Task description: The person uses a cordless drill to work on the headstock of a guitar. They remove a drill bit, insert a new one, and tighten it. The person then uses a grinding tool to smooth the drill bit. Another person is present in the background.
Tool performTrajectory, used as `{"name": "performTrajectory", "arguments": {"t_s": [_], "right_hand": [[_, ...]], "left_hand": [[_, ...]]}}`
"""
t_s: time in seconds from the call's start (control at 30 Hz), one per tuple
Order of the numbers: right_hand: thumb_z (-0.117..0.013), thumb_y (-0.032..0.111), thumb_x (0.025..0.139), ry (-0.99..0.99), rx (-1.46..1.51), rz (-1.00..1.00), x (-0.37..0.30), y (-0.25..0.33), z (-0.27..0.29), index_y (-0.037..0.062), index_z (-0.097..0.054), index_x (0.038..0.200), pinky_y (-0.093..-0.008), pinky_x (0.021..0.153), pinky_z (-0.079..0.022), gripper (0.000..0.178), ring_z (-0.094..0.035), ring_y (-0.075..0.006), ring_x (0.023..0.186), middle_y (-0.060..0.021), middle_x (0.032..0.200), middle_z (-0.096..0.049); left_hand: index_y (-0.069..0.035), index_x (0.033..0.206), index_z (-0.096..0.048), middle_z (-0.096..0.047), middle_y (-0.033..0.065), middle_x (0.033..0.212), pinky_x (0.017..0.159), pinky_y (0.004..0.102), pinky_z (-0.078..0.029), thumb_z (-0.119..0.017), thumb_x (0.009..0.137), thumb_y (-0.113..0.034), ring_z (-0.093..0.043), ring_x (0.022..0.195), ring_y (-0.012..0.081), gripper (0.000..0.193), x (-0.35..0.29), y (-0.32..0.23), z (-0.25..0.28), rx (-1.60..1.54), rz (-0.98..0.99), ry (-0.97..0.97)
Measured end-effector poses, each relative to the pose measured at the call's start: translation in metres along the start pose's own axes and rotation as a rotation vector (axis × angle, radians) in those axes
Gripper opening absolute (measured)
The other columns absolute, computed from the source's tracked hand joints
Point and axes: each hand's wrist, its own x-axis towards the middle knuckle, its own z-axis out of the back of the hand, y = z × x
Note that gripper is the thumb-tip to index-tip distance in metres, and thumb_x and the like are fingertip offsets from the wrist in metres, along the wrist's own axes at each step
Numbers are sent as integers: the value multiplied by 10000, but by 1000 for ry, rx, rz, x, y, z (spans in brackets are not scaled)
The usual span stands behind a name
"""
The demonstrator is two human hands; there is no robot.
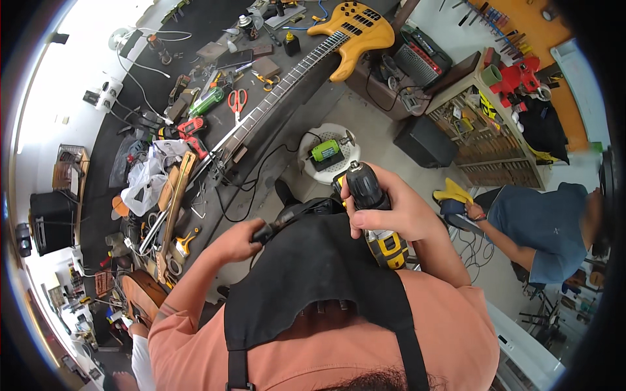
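The right hand (391, 212) is wrapped around a black-and-yellow cordless drill (375, 215), held close to the chest above the black apron (313, 274), chuck end pointing away from the body toward the floor. The left hand (238, 242) is closed on a slim dark tool (277, 225) whose tip reaches toward the drill's nose; what sits at that tip is too small to tell. To do this well, the drill should be kept steady with a finger off the trigger while the two tools meet, and the left-hand piece brought in straight along the chuck's axis rather than at an angle. The long dark bench (195, 39) to the left carries a yellow bass guitar (339, 39), red-handled scissors (237, 101) and scattered tools. Another person in a blue shirt (544, 225) works at the right.
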Motion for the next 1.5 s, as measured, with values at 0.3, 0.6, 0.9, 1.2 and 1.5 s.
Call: {"name": "performTrajectory", "arguments": {"t_s": [0.3, 0.6, 0.9, 1.2, 1.5], "right_hand": [[-810, 177, 919, 92, -20, 98, -14, -3, 8, 22, -606, 1245, -299, 726, -543, 414, -729, -151, 761, -66, 902, -702], [-795, 137, 919, 31, 27, 82, -32, -3, 18, 14, -602, 1275, -300, 712, -541, 424, -727, -161, 753, -62, 907, -697], [-798, 141, 917, 22, 80, 92, -38, -6, 25, 3, -603, 1271, -310, 706, -557, 428, -724, -168, 752, -67, 897, -687], [-800, 142, 912, 19, 136, 112, -38, -10, 30, -1, -604, 1243, -321, 699, -578, 410, -725, -175, 752, -76, 922, -678], [-801, 160, 910, 9, 172, 133, -42, -12, 38, 0, -592, 1235, -333, 695, -592, 418, -725, -177, 753, -82, 897, -676]], "left_hand": [[-31, 1211, -623, -603, 59, 949, 830, 314, -489, -710, 916, -120, -555, 891, 134, 320, 32, -167, 103, -352, -221, -363], [-8, 1213, -660, -637, 104, 934, 830, 342, -513, -675, 921, -41, -608, 880, 157, 294, 55, -210, 97, -72, -480, -292], [-26, 1224, -680, -655, 21, 983, 810, 293, -490, -647, 963, -63, -567, 894, 82, 265, 61, -217, 93, -135, -484, -294], [-3, 1249, -669, -707, 44, 1060, 891, 319, -509, -665, 951, -44, -639, 1008, 108, 301, 56, -233, 90, -67, -429, -256], [-2, 1250, -681, -703, 55, 981, 836, 316, -512, -654, 957, -39, -603, 899, 104, 296, 63, -244, 96, -108, -451, -328]]}}
